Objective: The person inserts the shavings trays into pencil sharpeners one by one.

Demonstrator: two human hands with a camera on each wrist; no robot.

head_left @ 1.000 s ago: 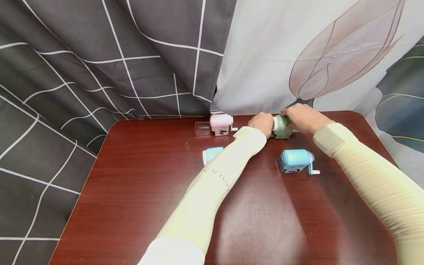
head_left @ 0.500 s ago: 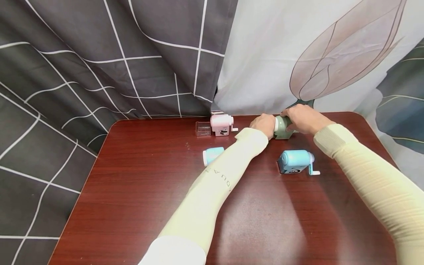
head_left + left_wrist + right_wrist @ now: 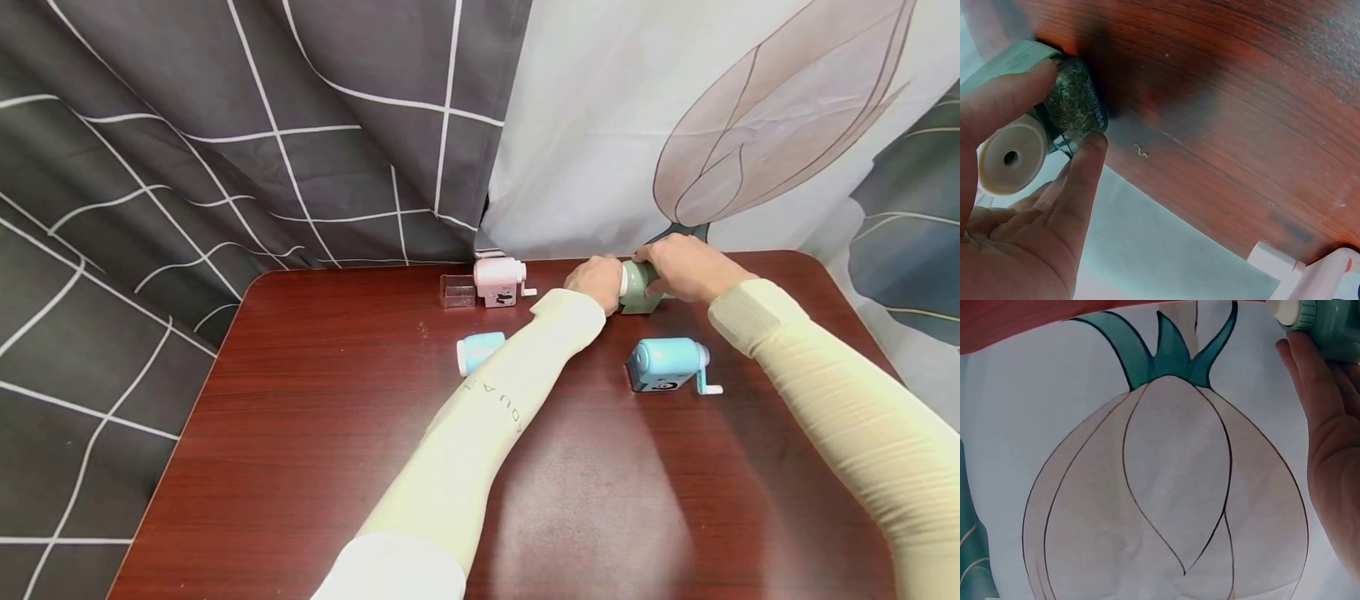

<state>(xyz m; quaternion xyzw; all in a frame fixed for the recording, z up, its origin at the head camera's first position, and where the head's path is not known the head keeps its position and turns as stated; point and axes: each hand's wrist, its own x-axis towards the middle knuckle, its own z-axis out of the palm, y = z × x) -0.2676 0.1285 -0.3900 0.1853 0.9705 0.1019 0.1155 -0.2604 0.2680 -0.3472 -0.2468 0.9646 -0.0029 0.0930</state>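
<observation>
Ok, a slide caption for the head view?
Both hands, left hand and right hand, grip a green pencil sharpener on a red-brown table.

Faint grey letters run along the left sleeve (image 3: 487, 400), on the forearm well behind the left hand (image 3: 595, 279): "A", "U", "Q" can be made out, reading roughly "QUA", with a further mark or two too faint to tell. Blue sharpener (image 3: 666, 364), on the bench near the right forearm: dark front panel with a white printed mark, too small to read. Pink sharpener (image 3: 500, 282), left of the left hand: dark mark on its face, not legible.
</observation>
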